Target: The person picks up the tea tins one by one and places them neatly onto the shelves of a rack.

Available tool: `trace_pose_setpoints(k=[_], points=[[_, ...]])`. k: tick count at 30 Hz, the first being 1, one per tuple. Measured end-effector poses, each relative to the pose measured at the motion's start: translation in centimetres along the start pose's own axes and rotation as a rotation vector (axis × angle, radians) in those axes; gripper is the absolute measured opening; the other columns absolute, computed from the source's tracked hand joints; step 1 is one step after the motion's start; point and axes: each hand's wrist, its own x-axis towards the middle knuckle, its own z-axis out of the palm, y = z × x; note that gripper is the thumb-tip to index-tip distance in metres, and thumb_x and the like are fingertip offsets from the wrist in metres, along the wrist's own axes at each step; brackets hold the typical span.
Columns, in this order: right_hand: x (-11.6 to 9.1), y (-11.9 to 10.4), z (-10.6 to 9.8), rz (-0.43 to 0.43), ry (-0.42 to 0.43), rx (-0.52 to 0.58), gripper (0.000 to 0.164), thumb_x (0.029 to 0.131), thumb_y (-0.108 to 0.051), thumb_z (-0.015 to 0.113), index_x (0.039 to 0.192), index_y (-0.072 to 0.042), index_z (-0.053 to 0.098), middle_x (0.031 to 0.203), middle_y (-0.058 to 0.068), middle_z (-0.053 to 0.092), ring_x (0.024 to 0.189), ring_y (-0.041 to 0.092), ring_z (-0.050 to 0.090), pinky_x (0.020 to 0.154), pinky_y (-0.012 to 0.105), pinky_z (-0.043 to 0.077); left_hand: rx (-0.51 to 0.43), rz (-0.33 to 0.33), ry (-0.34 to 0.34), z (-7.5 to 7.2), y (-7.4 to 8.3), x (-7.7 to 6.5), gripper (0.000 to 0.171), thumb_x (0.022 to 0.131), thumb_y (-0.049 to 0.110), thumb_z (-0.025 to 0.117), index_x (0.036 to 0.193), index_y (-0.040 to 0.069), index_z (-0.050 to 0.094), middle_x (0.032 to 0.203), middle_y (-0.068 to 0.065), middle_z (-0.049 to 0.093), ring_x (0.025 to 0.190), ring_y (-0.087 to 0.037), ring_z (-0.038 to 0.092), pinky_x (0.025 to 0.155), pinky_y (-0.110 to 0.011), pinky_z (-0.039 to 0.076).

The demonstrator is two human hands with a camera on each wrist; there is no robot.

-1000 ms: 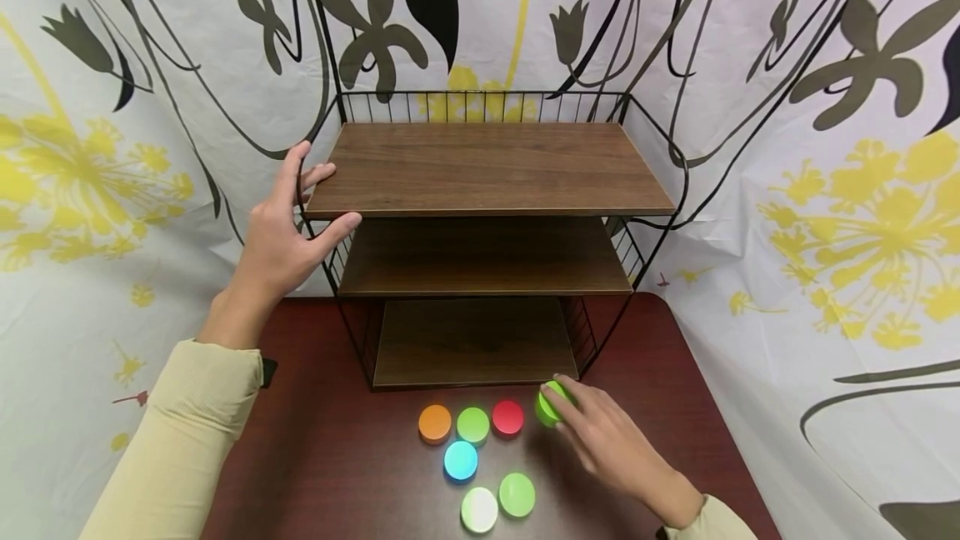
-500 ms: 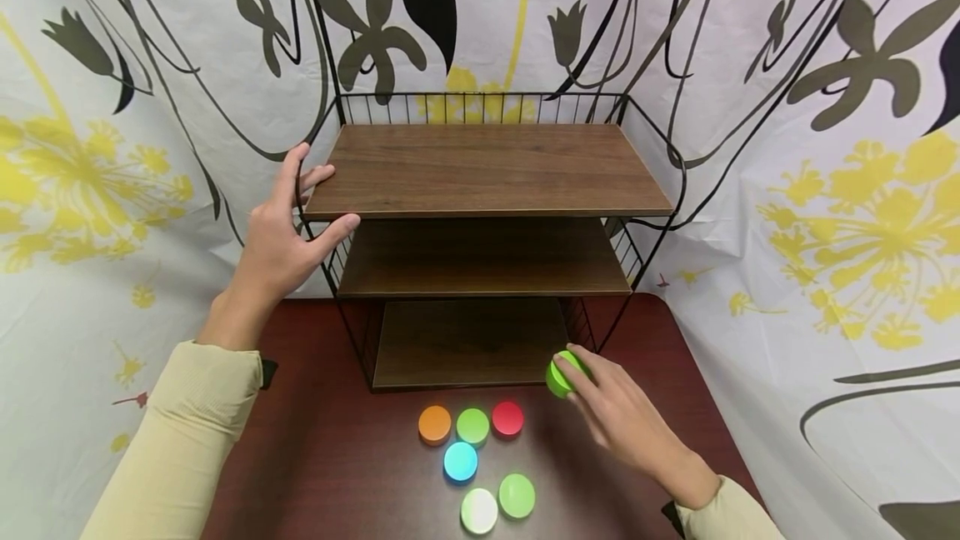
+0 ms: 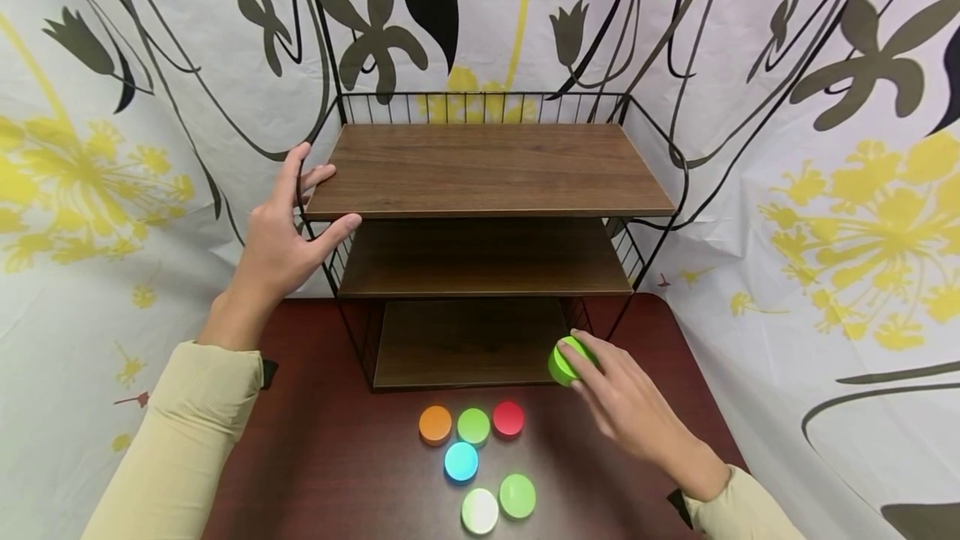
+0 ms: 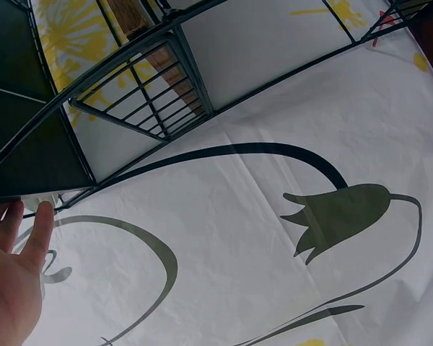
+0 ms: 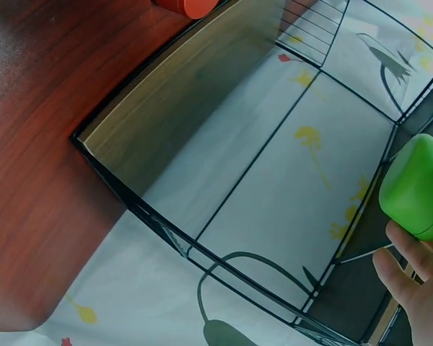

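My left hand (image 3: 279, 244) holds the left side of a wire-framed shelf rack (image 3: 487, 169), its thumb on the front edge of the top board and its fingers at the side wire. In the left wrist view, the fingers (image 4: 37, 234) touch the rack's edge. My right hand (image 3: 633, 402) grips a small round green container (image 3: 564, 363), raised just in front of the bottom board's right corner. That green container (image 5: 417, 187) has a rounded body and a seam in the right wrist view; its far side is hidden.
Before the rack, on the dark red table (image 3: 277, 440), lie similar round pieces: orange (image 3: 435, 425), red (image 3: 508, 419), blue (image 3: 461, 462), whitish (image 3: 480, 511) and two green, one in the back row (image 3: 473, 427). A patterned white cloth (image 3: 825, 215) surrounds the table.
My right hand has lifted the green container up and slightly right, from beside the red piece to the bottom board's right corner. The left hand and the rack stay put.
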Motion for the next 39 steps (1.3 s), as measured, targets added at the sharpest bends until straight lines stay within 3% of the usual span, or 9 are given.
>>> trace_pose_setpoints(k=[23,34,39], points=[[2.7,0.2,-2.7,-0.033,0.021,0.004,0.043,0.109,-0.024,0.037,0.135,0.002,0.058,0.134,0.028,0.055,0.115,0.041,0.057,0.097,0.045,0.040,-0.003,0.006,-0.015,0.1,0.1,0.1,0.086,0.086,0.024,0.079,0.156,0.019,0.030,0.137,-0.001,0.061,0.109,-0.031,0.061,0.091,-0.044,0.041],[4.3,0.4,-4.0,-0.075,0.061,-0.009,0.040,0.108,-0.021,0.040,0.131,0.004,0.061,0.132,0.030,0.056,0.114,0.043,0.057,0.095,0.048,0.041,-0.009,0.010,-0.016,0.2,0.0,0.0,0.087,0.086,0.023,0.080,0.156,0.019,0.030,0.137,-0.002,0.062,0.114,-0.033,0.061,0.093,-0.047,0.042],[5.4,0.8,-4.7,-0.095,0.074,-0.016,0.039,0.107,-0.020,0.041,0.130,0.005,0.061,0.131,0.030,0.056,0.111,0.043,0.058,0.093,0.050,0.041,-0.013,-0.007,-0.012,0.0,0.0,0.0,0.086,0.086,0.024,0.079,0.156,0.020,0.029,0.138,-0.001,0.061,0.109,-0.031,0.060,0.091,-0.046,0.041]])
